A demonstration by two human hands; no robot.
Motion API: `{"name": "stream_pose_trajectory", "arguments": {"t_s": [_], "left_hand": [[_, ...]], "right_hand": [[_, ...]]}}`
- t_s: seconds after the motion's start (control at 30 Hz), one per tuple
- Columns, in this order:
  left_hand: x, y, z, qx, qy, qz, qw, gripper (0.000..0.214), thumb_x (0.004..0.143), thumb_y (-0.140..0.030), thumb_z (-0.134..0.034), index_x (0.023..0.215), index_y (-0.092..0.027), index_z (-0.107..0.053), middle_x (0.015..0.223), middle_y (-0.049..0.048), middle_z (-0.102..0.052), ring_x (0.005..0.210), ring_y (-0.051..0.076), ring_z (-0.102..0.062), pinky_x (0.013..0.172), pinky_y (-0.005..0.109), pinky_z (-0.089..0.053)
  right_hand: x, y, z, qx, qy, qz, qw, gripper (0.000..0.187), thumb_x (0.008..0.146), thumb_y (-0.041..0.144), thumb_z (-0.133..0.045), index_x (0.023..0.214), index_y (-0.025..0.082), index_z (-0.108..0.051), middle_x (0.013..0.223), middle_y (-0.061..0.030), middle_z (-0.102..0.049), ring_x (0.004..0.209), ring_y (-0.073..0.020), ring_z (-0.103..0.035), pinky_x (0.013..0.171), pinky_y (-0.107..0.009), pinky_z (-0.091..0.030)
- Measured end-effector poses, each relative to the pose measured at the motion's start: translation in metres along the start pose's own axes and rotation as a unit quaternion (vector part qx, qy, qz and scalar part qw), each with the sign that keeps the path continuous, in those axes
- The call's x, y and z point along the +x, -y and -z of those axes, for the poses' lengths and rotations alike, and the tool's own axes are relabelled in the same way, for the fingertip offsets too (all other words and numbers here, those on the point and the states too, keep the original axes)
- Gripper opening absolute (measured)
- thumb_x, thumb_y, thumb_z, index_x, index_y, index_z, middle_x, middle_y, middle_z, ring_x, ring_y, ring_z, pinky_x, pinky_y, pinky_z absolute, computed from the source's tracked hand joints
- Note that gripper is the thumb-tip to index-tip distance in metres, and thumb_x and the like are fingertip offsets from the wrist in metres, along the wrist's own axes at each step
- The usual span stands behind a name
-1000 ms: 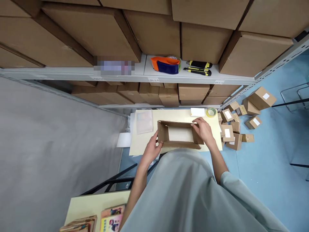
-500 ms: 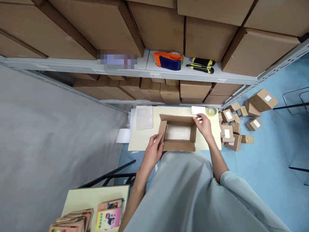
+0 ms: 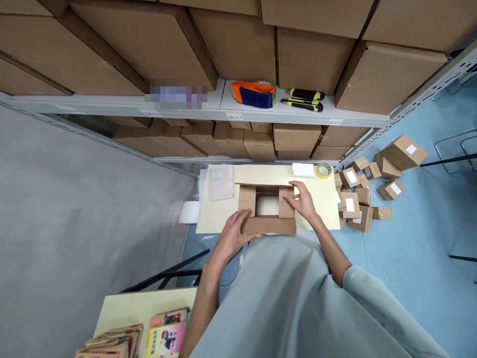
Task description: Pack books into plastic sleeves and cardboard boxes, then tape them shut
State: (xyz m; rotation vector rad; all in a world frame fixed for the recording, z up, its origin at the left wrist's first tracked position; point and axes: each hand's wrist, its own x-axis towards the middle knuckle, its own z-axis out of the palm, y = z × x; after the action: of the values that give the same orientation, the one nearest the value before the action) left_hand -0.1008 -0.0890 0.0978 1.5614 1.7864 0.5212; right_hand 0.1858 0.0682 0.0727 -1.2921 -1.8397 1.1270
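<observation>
A small brown cardboard box (image 3: 268,226) sits on the pale table before me. Its two short end flaps are folded inward, and a white bottom shows between them. The long front flap leans out towards me. My left hand (image 3: 231,236) grips the front left corner, fingers by the left flap and thumb along the front one. At the right end my right hand (image 3: 303,201) holds the box, thumb on the right flap and fingertips at the back corner.
On the table (image 3: 216,216) lie a clear plastic case (image 3: 220,183), a small white box (image 3: 302,170) and a tape roll (image 3: 324,170). A shelf holds an orange tape dispenser (image 3: 254,94) and cutters (image 3: 303,99). Labelled parcels (image 3: 350,205) cover floor at right; books (image 3: 166,338) lie lower left.
Both end flaps of the box have been folded inward. My right hand has moved slightly left and down onto the right flap; my left hand has shifted to the front left corner.
</observation>
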Motion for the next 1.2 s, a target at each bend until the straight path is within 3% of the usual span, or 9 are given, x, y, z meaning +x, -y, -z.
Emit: {"name": "stream_pose_trajectory", "arguments": {"t_s": [0.17,0.3,0.37,0.43,0.57,0.67,0.87,1.0,1.2], "left_hand": [[0.004,-0.004,0.005,-0.020,-0.050,0.046,0.997,0.108,0.084,-0.067,-0.084,0.174,-0.032,-0.035,0.162,0.0144,-0.060,0.148,0.038,-0.059,0.120,0.051,-0.051],[0.023,-0.005,0.008,-0.002,-0.107,0.061,0.992,0.079,0.101,-0.066,-0.063,0.170,-0.032,-0.045,0.159,0.0163,-0.058,0.126,0.034,-0.072,0.109,0.049,-0.058],[0.035,-0.003,0.007,0.007,-0.117,0.060,0.991,0.064,0.103,-0.062,-0.058,0.159,-0.031,-0.059,0.162,0.0166,-0.054,0.125,0.034,-0.073,0.107,0.048,-0.059],[0.047,0.001,0.003,0.006,-0.110,0.053,0.992,0.056,0.103,-0.058,-0.059,0.150,-0.028,-0.066,0.164,0.0165,-0.054,0.138,0.037,-0.066,0.113,0.049,-0.056],[0.061,0.002,-0.008,-0.027,-0.103,0.061,0.992,0.062,0.104,-0.053,-0.057,0.159,-0.024,-0.056,0.163,0.0160,-0.061,0.150,0.038,-0.058,0.122,0.055,-0.049],[0.060,-0.007,-0.008,-0.033,-0.122,0.078,0.989,0.062,0.102,-0.053,-0.061,0.157,-0.025,-0.058,0.160,0.0148,-0.064,0.146,0.040,-0.062,0.121,0.055,-0.050],[0.048,-0.026,0.001,-0.017,-0.197,0.088,0.976,0.056,0.101,-0.062,-0.065,0.147,-0.030,-0.066,0.143,0.0120,-0.074,0.123,0.037,-0.073,0.112,0.051,-0.055],[0.056,-0.008,-0.019,-0.051,-0.168,0.133,0.975,0.069,0.096,-0.062,-0.069,0.152,-0.023,-0.058,0.131,0.0147,-0.075,0.105,0.032,-0.075,0.103,0.048,-0.059],[0.059,0.019,-0.057,-0.192,-0.158,0.165,0.954,0.052,0.096,-0.056,-0.064,0.136,-0.023,-0.060,0.132,0.0120,-0.071,0.120,0.028,-0.070,0.108,0.044,-0.056]], "right_hand": [[-0.010,0.005,0.012,-0.043,0.000,0.012,0.999,0.035,0.108,0.056,-0.059,0.119,0.027,-0.075,0.144,-0.0141,-0.067,0.140,-0.0287,-0.064,0.121,-0.051,-0.054],[-0.023,-0.004,0.015,-0.066,0.023,-0.019,0.997,0.038,0.110,0.056,-0.056,0.118,0.026,-0.078,0.151,-0.0148,-0.065,0.150,-0.0298,-0.058,0.127,-0.052,-0.047],[-0.029,-0.010,0.012,-0.048,0.036,-0.036,0.998,0.040,0.110,0.058,-0.055,0.121,0.027,-0.078,0.149,-0.0143,-0.066,0.153,-0.0292,-0.055,0.122,-0.051,-0.052],[-0.032,-0.015,0.006,-0.009,0.041,-0.054,0.998,0.042,0.110,0.059,-0.052,0.124,0.028,-0.076,0.147,-0.0135,-0.068,0.149,-0.0278,-0.059,0.111,-0.046,-0.060],[-0.033,-0.019,-0.008,0.038,0.014,-0.079,0.996,0.044,0.105,0.059,-0.056,0.129,0.024,-0.070,0.143,-0.0136,-0.069,0.125,-0.0251,-0.072,0.086,-0.035,-0.068],[-0.032,-0.013,-0.008,0.013,-0.002,-0.073,0.997,0.042,0.103,0.056,-0.059,0.129,0.025,-0.070,0.142,-0.0121,-0.070,0.121,-0.0243,-0.073,0.088,-0.036,-0.069],[-0.036,0.005,0.016,-0.019,-0.016,-0.049,0.999,0.040,0.106,0.056,-0.057,0.130,0.027,-0.071,0.148,-0.0109,-0.069,0.121,-0.0254,-0.074,0.088,-0.037,-0.070],[-0.036,-0.004,0.017,-0.059,0.004,-0.080,0.995,0.039,0.106,0.055,-0.056,0.130,0.027,-0.069,0.145,-0.0113,-0.070,0.117,-0.0275,-0.075,0.086,-0.040,-0.069],[-0.050,-0.016,-0.002,-0.121,-0.004,-0.095,0.988,0.039,0.105,0.058,-0.058,0.128,0.026,-0.064,0.140,-0.0111,-0.070,0.117,-0.0287,-0.075,0.086,-0.040,-0.065]]}}
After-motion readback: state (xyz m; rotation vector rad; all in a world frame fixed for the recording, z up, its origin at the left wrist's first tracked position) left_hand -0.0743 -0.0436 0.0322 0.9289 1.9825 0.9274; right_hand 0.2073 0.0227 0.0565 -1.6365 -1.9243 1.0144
